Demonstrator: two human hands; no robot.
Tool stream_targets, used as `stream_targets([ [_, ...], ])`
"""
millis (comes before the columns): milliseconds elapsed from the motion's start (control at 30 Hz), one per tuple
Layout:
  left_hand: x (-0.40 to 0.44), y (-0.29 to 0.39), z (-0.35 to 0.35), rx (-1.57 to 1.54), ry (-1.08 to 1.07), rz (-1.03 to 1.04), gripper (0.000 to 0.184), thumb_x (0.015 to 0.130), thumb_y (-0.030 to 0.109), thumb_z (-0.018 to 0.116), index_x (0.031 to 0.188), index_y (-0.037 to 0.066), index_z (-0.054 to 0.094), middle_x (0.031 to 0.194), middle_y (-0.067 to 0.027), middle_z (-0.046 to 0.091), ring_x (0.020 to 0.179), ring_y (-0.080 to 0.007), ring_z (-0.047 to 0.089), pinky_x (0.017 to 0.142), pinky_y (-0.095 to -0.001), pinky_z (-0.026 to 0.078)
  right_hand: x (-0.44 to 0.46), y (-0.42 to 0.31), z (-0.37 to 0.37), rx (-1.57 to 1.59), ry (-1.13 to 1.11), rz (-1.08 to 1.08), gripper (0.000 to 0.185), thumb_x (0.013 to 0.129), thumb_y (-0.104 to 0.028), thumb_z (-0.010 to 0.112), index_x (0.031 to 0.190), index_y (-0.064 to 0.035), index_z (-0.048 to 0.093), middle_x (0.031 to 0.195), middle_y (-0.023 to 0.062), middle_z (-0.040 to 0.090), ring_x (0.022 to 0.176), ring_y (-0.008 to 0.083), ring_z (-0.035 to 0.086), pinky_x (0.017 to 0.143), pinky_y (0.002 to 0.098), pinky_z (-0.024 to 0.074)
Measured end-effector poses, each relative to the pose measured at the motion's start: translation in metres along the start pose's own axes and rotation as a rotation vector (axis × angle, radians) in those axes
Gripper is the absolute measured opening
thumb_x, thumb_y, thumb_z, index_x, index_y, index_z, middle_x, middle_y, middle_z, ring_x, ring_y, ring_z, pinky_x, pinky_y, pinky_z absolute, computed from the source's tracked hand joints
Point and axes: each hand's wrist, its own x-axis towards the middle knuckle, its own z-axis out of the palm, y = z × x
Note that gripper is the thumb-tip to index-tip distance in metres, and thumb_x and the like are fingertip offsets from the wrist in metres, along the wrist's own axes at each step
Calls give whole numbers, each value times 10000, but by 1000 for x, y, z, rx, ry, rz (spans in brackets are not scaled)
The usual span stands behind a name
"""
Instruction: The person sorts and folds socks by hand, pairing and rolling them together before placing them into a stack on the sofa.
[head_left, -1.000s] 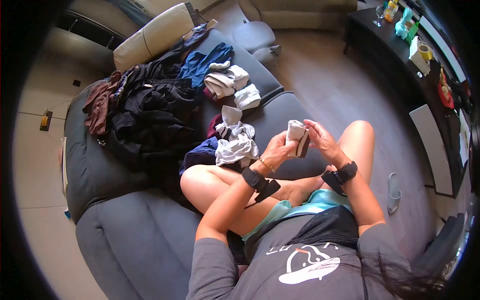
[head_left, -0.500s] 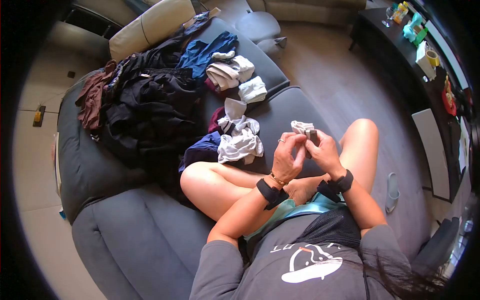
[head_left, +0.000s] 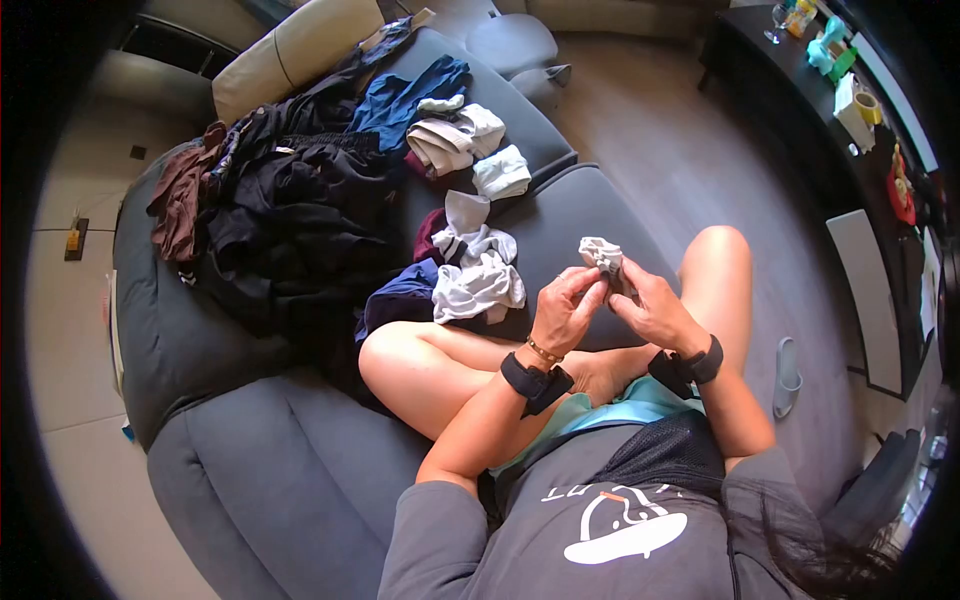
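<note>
Both of my hands meet in front of my crossed legs, above the grey sofa seat. My left hand pinches the lower left of a small bunched white sock with a darker grey part. My right hand grips its right side, thumb and fingers closed near the dark part. The sock's pale end sticks up beyond my fingertips. To the left lie crumpled white-grey cloths, apart from my hands. Next to them is a navy cloth.
Folded light cloths and a white folded piece rest farther up the sofa. Black clothes, a blue garment and a brown one are heaped at left. A slipper lies on the floor, right.
My hands have shifted slightly, and the fingers of both have moved on the sock. Its dark part, which stood up between my hands, is now lower and mostly covered.
</note>
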Motion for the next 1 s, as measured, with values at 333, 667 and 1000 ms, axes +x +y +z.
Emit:
stream_targets([
  [333,-3,-3,3,-105,15,-142,131,855,51,619,969,-12,610,838,-40,647,776,-90,625,666,-219,499,-4,12,19,95,81,58,356,850,-38,460,1202,7,433,929,171,588,806,268,596,764,361,472],
  [667,-1,-14,1,-753,-60,-347,101,896,102,575,951,18,586,873,-24,622,773,-86,597,697,-234,499,6,66,41,101,361,-114,257,864,45,440,1115,11,485,893,148,580,811,245,585,797,339,472],
  [1000,1,-14,10,-1083,-168,-496,69,923,160,550,917,92,558,870,-1,615,776,-77,594,684,-222,491,3,55,30,1087,317,157,245,954,-94,453,1181,-8,489,1102,76,588,971,164,591,871,325,499],
])
